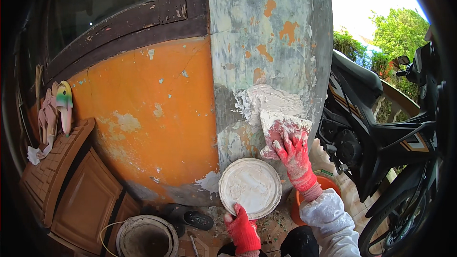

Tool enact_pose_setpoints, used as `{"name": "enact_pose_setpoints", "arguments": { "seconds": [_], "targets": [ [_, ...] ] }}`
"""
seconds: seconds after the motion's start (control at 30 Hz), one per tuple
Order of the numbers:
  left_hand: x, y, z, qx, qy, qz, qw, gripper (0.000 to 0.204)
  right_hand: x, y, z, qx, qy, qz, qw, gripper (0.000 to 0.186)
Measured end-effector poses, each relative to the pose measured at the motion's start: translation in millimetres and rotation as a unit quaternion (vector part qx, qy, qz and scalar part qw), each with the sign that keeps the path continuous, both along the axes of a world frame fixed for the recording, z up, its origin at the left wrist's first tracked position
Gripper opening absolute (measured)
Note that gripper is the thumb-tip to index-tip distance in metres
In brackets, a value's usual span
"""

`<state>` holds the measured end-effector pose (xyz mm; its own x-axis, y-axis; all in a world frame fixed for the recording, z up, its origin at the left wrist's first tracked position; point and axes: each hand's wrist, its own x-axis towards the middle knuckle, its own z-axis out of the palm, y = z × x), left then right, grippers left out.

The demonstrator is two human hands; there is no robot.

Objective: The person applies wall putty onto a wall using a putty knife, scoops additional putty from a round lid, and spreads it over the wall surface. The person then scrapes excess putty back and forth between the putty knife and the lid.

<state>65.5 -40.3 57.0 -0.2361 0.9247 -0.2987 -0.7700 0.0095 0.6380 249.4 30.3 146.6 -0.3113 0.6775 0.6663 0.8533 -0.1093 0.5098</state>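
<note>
My right hand (pixel 295 159), in a putty-smeared red glove, holds a flat red plastic spreader (pixel 273 135) against the mottled grey column (pixel 264 57), its face coated with white paste. Just above it, a thick ridged patch of white paste (pixel 271 100) covers part of the column. My left hand (pixel 242 228), also gloved in red, grips the near rim of a round white lid (pixel 250 188) that carries white paste, held low in front of the column.
An orange wall (pixel 157 90) adjoins the column on the left, with a wooden cabinet (pixel 83 185) bearing sandals below the window. Along the floor are a round bucket (pixel 124 242), black boots (pixel 197 219) and an orange bucket (pixel 328 183). A black motorbike (pixel 371 143) stands close on the right.
</note>
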Motion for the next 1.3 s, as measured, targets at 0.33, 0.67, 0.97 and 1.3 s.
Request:
{"name": "enact_pose_setpoints", "arguments": {
  "seconds": [0.33, 0.67, 0.97, 1.3],
  "targets": [
    [-0.8, 3.9, -3.3, 0.017, 0.003, 0.008, 1.0, 0.027, 9.4, -60.0, 95.9, 0.049, 0.532, 0.204, 0.82, 0.031],
    [-1.6, 0.2, 5.7, 0.027, -0.012, -0.023, 0.999, 0.026, 43.8, -12.6, 114.3, -0.005, 0.58, 0.208, 0.788, 0.027],
    [-1.8, 2.4, 0.0, 0.02, -0.001, -0.029, 0.999, 0.024, 41.3, -18.9, 101.7, 0.001, 0.655, 0.22, 0.723, 0.02],
    [0.0, 0.8, 0.4, 0.002, 0.022, -0.039, 0.999, 0.026, 28.6, -19.2, 100.9, 0.093, 0.557, 0.173, 0.807, 0.026]
  ]
}}
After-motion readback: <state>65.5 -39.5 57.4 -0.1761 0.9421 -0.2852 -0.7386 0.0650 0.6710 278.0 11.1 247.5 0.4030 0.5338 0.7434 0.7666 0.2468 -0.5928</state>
